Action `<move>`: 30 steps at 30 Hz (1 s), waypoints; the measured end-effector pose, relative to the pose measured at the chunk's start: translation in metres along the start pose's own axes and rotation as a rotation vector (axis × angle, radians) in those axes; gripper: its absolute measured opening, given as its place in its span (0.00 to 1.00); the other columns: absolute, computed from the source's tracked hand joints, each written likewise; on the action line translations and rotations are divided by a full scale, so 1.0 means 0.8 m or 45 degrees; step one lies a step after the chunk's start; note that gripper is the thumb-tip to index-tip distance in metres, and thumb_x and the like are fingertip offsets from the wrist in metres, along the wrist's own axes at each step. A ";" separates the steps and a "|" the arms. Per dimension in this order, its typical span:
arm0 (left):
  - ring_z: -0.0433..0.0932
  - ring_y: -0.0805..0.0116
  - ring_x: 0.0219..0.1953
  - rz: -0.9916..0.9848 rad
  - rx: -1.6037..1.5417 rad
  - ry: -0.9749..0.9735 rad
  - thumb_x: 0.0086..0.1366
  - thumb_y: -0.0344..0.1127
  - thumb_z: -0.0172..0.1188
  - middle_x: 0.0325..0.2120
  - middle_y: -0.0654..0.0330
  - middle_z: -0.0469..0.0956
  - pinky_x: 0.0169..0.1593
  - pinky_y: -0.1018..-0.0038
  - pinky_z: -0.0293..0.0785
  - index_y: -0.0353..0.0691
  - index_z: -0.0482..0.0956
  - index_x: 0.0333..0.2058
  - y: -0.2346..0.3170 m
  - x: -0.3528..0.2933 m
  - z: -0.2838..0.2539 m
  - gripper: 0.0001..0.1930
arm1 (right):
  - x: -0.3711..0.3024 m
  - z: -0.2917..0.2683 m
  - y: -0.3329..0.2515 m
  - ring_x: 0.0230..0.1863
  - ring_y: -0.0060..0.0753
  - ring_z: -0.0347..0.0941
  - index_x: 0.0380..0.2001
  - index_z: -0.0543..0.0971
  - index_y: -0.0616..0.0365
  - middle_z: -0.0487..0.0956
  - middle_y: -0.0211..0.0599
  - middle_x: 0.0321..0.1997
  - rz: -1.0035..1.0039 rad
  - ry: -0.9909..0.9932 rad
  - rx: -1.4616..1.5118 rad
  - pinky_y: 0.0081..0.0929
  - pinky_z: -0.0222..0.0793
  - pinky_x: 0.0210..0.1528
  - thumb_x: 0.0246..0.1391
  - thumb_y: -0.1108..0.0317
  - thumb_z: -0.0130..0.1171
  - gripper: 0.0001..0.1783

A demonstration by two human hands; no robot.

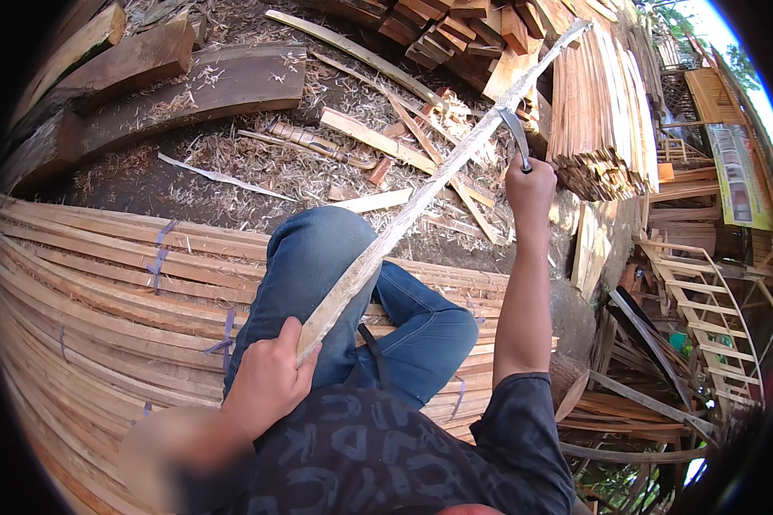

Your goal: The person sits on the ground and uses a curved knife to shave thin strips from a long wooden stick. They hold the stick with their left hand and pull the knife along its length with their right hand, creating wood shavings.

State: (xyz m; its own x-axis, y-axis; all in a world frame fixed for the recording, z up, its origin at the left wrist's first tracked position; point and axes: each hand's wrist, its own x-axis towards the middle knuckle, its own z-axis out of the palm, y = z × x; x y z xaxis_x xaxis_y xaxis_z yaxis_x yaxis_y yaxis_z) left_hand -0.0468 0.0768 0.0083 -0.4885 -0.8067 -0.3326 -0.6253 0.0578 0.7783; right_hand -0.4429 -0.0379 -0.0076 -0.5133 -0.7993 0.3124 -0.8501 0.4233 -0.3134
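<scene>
Here outdoors, I see curled shavings [309, 176] over the dark ground [189, 202], and tied slats [103, 275] at left. A yellow-edged banner [737, 176] carries printing too small for me. The left hand [270, 373] is closed around the near end of a rough, pale wooden strip [442, 176], slanting over the jeans [313, 249]; the right hand [531, 184] grips a curved metal blade [517, 136] near the strip.

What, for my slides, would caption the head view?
Left hand holds a long wooden strip, right hand a curved blade.
</scene>
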 end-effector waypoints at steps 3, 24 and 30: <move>0.74 0.35 0.23 -0.018 -0.036 -0.015 0.64 0.34 0.57 0.15 0.39 0.71 0.26 0.51 0.66 0.33 0.65 0.31 0.000 0.003 -0.004 0.11 | -0.045 0.022 -0.015 0.12 0.36 0.65 0.15 0.74 0.72 0.68 0.47 0.09 0.058 -0.066 0.477 0.37 0.60 0.21 0.55 0.63 0.55 0.22; 0.78 0.50 0.21 0.017 0.152 0.210 0.58 0.55 0.66 0.16 0.51 0.75 0.25 0.62 0.71 0.37 0.71 0.33 0.000 -0.003 -0.005 0.25 | -0.281 0.021 0.018 0.16 0.14 0.62 0.47 0.68 0.62 0.70 0.29 0.24 0.832 -0.467 1.430 0.15 0.57 0.14 0.66 0.68 0.50 0.11; 0.77 0.45 0.23 0.006 0.150 0.068 0.58 0.55 0.65 0.17 0.48 0.74 0.28 0.60 0.71 0.36 0.70 0.31 -0.013 0.005 -0.013 0.24 | -0.274 -0.029 -0.010 0.18 0.13 0.62 0.47 0.72 0.64 0.70 0.27 0.24 0.523 -0.368 1.466 0.12 0.57 0.17 0.66 0.67 0.50 0.12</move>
State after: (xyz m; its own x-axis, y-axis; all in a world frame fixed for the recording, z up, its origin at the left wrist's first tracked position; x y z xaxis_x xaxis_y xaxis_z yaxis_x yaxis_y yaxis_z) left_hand -0.0354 0.0671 0.0044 -0.4606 -0.8361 -0.2978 -0.6917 0.1279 0.7107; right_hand -0.3265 0.1443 -0.0526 -0.5466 -0.8227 -0.1560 0.0375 0.1620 -0.9861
